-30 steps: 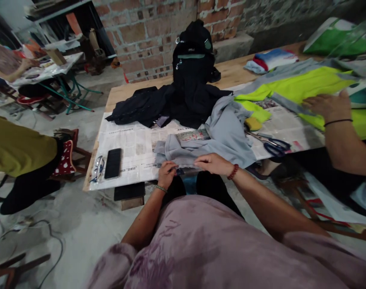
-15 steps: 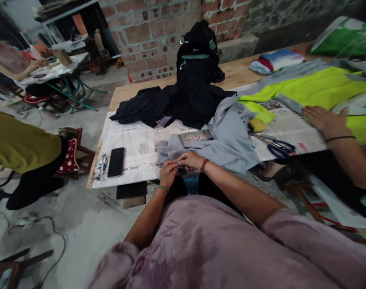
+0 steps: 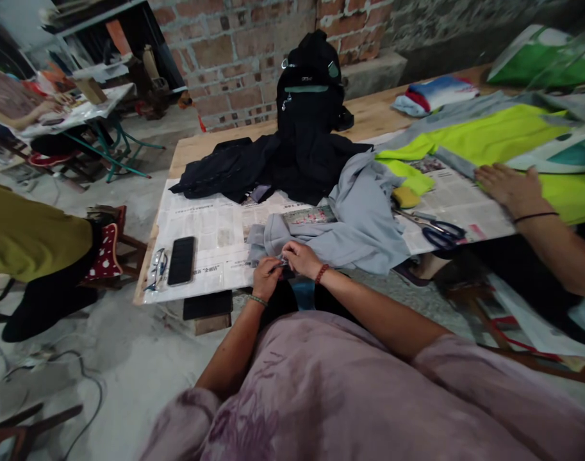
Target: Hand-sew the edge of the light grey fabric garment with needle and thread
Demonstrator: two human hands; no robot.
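Observation:
A light grey garment [image 3: 364,218] lies crumpled on the newspaper-covered table, its near end reaching my hands at the front edge. My left hand [image 3: 267,276] is closed in a pinch at the cloth's near end. Close against it, my right hand [image 3: 302,259] also pinches, thumb and forefinger together; what sits between those fingertips is too small to make out. A dark bit of material shows just under the fingers. To the left lie a black phone [image 3: 181,260] and a pair of glasses [image 3: 156,269].
Scissors [image 3: 439,232] and a yellow pad [image 3: 406,197] lie right of the garment. A co-worker's hand [image 3: 510,189] rests by lime-green cloth [image 3: 503,137] and an iron [image 3: 561,150]. Behind are dark clothes [image 3: 234,168] and a black backpack [image 3: 309,89]. Another person sits at left.
The iron at the right has come further into view over the lime-green cloth. My view has shifted slightly; my hands stay together, fingers moving only a little.

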